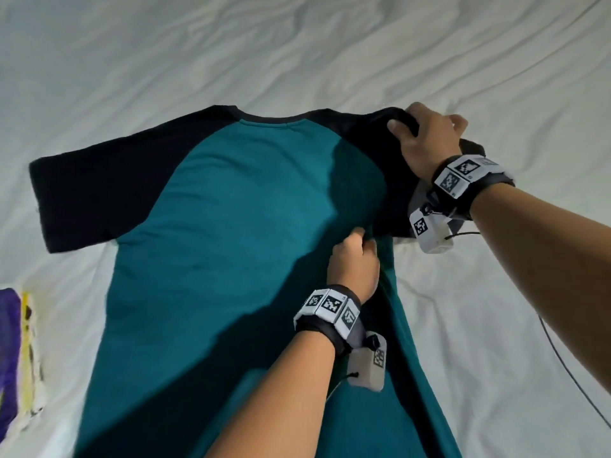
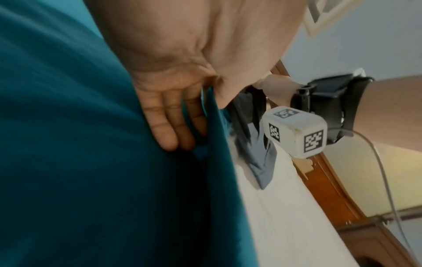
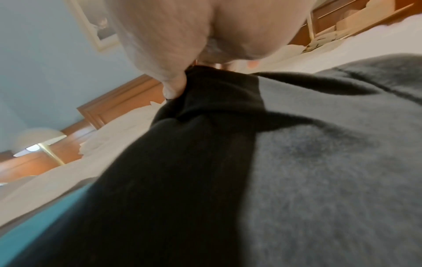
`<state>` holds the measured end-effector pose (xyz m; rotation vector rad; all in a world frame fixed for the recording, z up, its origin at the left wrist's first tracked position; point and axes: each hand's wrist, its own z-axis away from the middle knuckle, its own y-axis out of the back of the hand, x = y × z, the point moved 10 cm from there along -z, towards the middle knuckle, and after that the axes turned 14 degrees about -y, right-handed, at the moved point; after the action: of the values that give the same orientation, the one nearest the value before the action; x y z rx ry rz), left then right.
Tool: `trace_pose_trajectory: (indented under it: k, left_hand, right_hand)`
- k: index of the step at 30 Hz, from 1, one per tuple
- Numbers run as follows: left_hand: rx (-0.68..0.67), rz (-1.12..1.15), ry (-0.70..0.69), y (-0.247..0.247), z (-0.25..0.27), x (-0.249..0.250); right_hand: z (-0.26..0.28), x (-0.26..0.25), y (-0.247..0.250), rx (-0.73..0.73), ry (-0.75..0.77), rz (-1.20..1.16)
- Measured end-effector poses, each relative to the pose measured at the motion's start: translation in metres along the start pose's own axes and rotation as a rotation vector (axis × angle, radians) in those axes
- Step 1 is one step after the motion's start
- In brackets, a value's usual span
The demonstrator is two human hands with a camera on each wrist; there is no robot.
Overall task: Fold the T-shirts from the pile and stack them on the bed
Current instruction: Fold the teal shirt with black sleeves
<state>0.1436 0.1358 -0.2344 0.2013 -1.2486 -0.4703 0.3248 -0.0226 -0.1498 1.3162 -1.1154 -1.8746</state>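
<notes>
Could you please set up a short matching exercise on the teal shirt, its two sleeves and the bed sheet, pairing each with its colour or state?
Things:
1. Left sleeve
2. Right sleeve
3. Shirt body
4. Bed sheet

States:
A. white and wrinkled
B. teal, pinched at the side by the left hand
C. black, spread flat on the bed
D. black, lifted in the right hand

Pairs: 1-C, 2-D, 3-B, 4-A

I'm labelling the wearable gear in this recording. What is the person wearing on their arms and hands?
Both forearms are bare, no sleeves or gloves. Each wrist carries a black strap topped with white blocks printed with black square markers, plus a pale boxy camera unit hanging below. The right hand's unit trails a thin dark cable.
</notes>
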Motion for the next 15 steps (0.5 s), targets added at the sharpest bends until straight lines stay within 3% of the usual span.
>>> trace_pose_trajectory:
  k: [4, 9, 15]
  left_hand:
    - [0.133, 0.196, 0.059, 0.045, 0.023, -0.032]
    - [0.235, 0.156, 0.078, 0.094, 0.035, -0.063]
    - [0.145, -0.033, 0.118, 0.1, 0.036, -0.076]
  right_hand:
    - [0.013, -0.054, -0.025, -0.025, 0.07, -0.045]
    - [0.025, -0.11, -0.069, -0.074, 0.104, 0.015]
    - [0.023, -0.118, -0.122, -0.182, 0.031, 0.22]
